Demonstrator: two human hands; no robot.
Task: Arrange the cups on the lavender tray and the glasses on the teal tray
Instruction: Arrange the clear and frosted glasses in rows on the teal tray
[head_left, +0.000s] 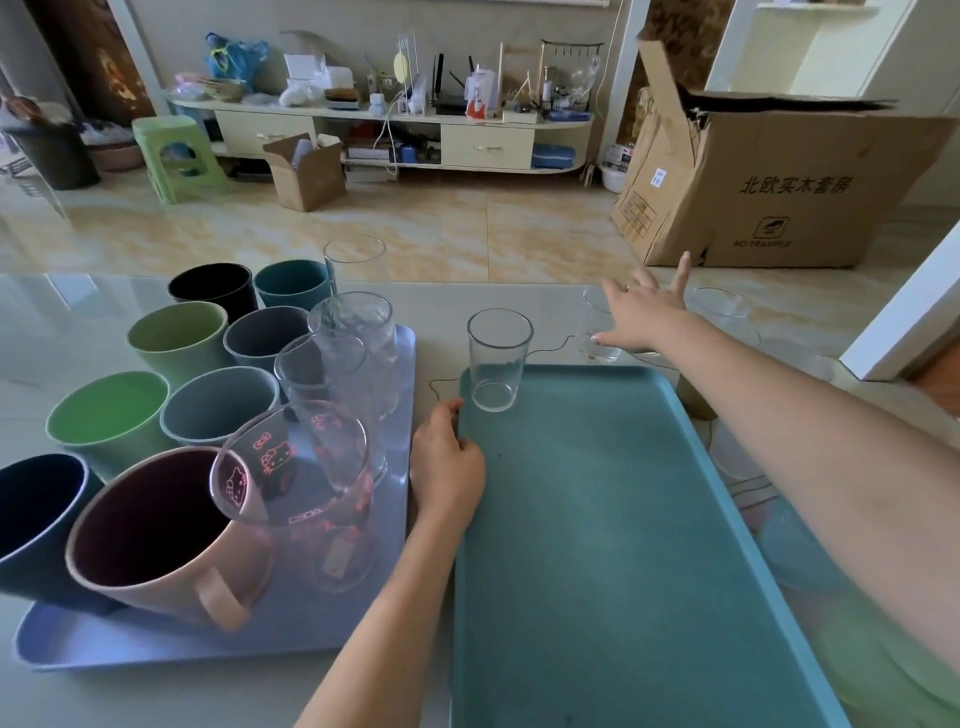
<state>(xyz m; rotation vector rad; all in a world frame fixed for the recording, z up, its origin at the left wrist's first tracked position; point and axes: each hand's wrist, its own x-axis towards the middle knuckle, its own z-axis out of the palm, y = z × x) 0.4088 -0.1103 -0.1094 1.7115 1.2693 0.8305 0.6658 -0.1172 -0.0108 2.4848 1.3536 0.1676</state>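
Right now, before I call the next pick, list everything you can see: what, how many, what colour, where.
teal tray: one, teal, on the table's right half
lavender tray: one, lavender, on the table's left half
clear glass: one, at the teal tray's far-left corner
cups: eight, black, teal, greens, greys, navy, pink, on and around the lavender tray
glasses: four clear, one with pink cartoon print, among the cups
glasses: at least two clear, on the table beyond the teal tray
cardboard box: one large, brown, on the floor
left hand: grips the teal tray's left rim
right hand: fingers spread, reaching at a far glass
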